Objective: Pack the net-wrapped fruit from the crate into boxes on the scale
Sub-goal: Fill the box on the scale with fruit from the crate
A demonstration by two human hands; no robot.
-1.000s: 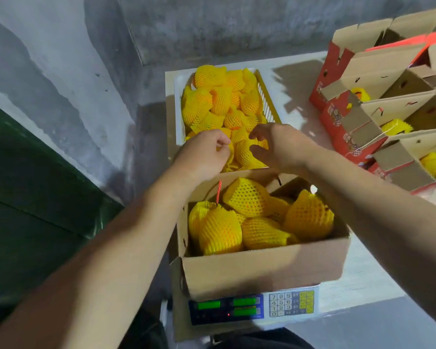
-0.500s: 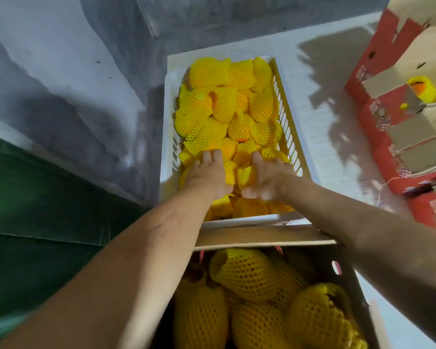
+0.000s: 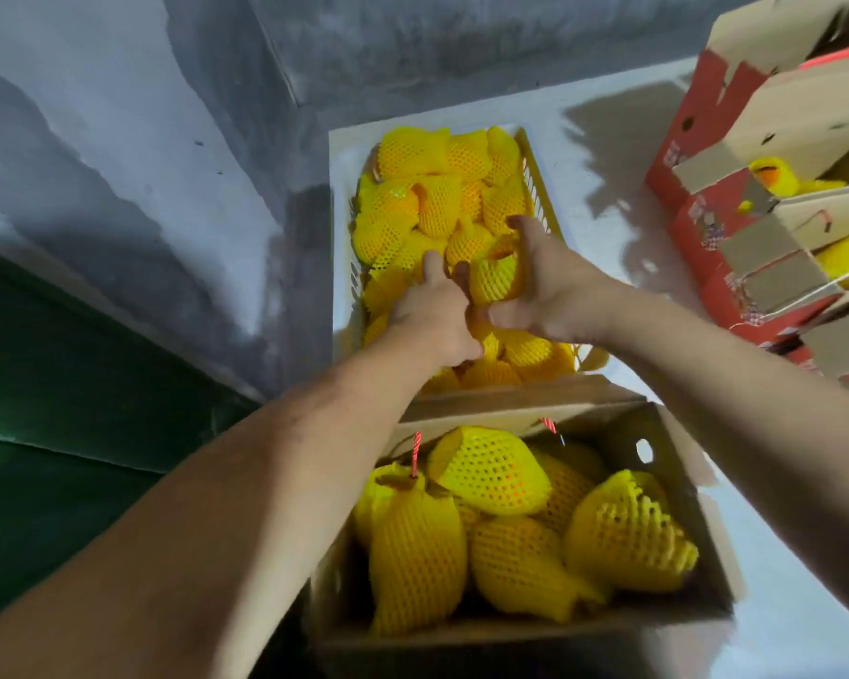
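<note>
A yellow slatted crate [image 3: 540, 188] on the white table holds several fruits in yellow foam net. Both my hands are inside it. My right hand [image 3: 545, 281] curls round one net-wrapped fruit [image 3: 493, 281] at the crate's middle. My left hand [image 3: 435, 316] sits just left of that fruit, fingers bent down among the fruits beside it; what it holds is hidden. In front of the crate stands an open cardboard box [image 3: 677, 463] with several netted fruits [image 3: 491, 472] inside. The scale under the box is out of view.
Red and brown cardboard boxes [image 3: 756, 188] with open flaps stand stacked at the right, some with yellow fruit showing. A grey wall corner runs behind the crate, with a dark green panel at the left. White table [image 3: 623, 247] lies between the crate and the red boxes.
My hands have gone deeper into the crate, and my right hand has closed round one netted fruit and raised it a little. The view has tilted back, so more of the front box shows.
</note>
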